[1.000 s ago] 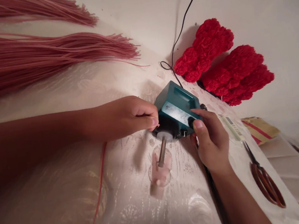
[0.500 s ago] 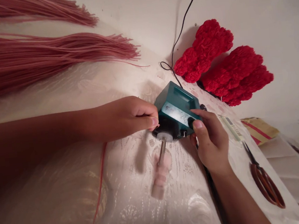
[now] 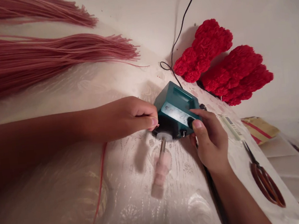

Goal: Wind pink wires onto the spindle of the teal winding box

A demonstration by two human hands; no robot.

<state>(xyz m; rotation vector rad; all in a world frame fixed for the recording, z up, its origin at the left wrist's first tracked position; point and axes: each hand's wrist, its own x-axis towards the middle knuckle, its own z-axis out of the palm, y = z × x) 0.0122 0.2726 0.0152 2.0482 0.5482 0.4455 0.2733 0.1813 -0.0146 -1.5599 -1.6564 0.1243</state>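
In the middle of the table stands a small teal motor machine (image 3: 174, 97) with a black front and a pale collar. A metal shaft (image 3: 162, 147) juts from it toward me and carries a pinkish piece (image 3: 160, 173) that is smeared by motion. My left hand (image 3: 136, 115) is closed in a pinch at the machine's left side, and a short reddish end pokes out past the thumb. A thin reddish cord (image 3: 100, 185) hangs below the left wrist; its link to the pinch is hidden. My right hand (image 3: 211, 141) pinches the black knob (image 3: 190, 122) on the machine's panel.
Two bundles of pink cords (image 3: 60, 53) lie at the upper left. Red ruffled flower bunches (image 3: 230, 71) rest by the wall. Brown-handled scissors (image 3: 265, 181) lie right of my arm, near a pale device (image 3: 231, 128). A black cable (image 3: 184, 14) runs up behind the machine.
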